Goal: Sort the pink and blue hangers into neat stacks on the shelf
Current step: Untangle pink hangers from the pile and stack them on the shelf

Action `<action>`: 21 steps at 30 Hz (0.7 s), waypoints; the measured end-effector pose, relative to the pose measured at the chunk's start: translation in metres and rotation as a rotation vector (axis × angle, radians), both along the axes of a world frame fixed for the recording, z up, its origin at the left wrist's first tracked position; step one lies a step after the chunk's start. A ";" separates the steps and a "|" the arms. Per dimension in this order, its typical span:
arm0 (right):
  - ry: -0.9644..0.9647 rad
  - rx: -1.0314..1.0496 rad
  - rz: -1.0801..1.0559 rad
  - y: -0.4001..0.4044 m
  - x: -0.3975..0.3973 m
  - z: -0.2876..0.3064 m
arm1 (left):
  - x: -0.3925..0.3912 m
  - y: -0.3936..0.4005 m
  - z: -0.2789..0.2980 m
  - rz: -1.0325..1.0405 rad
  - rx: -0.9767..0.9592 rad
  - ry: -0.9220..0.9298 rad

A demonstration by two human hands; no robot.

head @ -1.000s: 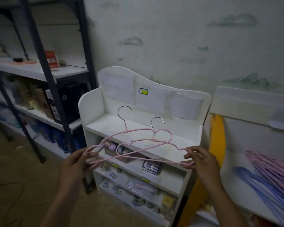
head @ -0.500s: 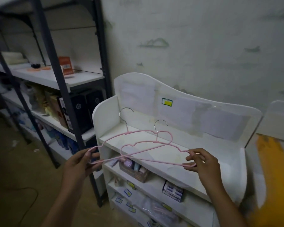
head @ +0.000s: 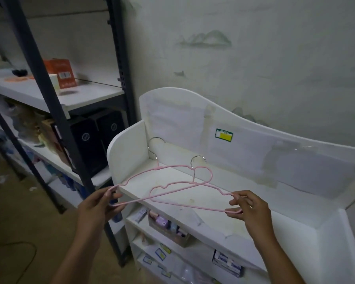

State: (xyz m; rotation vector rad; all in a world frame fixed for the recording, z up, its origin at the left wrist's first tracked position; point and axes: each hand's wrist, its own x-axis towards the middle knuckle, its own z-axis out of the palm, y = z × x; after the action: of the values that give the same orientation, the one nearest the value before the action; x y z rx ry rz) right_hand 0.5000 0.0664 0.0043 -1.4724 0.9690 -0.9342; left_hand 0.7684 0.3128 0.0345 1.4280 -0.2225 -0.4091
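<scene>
Presently you pinch two pink hangers (head: 172, 187) by opposite ends, left hand (head: 98, 206) and right hand (head: 252, 210) each clamped on one, long axes crossing along the white shelf (head: 275, 224) front, hooks toward its back, directly above the top board.

stained wall (head: 254, 58), dark metal rack (head: 39, 64), dim light

Two bare forearms enter the frame, one from 7 o'clock, the other from 5 o'clock. No sleeves, gloves, rings or watch show on them. The left hand (head: 94, 208) and right hand (head: 252, 212) are bare, with short, unpainted nails.
</scene>
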 end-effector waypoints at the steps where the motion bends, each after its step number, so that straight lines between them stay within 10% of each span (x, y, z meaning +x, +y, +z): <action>1: 0.001 0.007 -0.016 -0.002 0.005 -0.002 | 0.008 -0.006 -0.002 -0.014 0.001 0.006; 21: -0.034 0.227 -0.286 0.000 0.159 -0.071 | 0.187 -0.099 -0.042 -0.326 0.034 0.105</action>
State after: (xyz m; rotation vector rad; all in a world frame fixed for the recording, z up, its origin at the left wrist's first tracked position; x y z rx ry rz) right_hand 0.6587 0.0664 -0.0664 -1.1425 1.2397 -1.0120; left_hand 0.9554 0.2134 -0.0075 1.4020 -0.3665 -0.7554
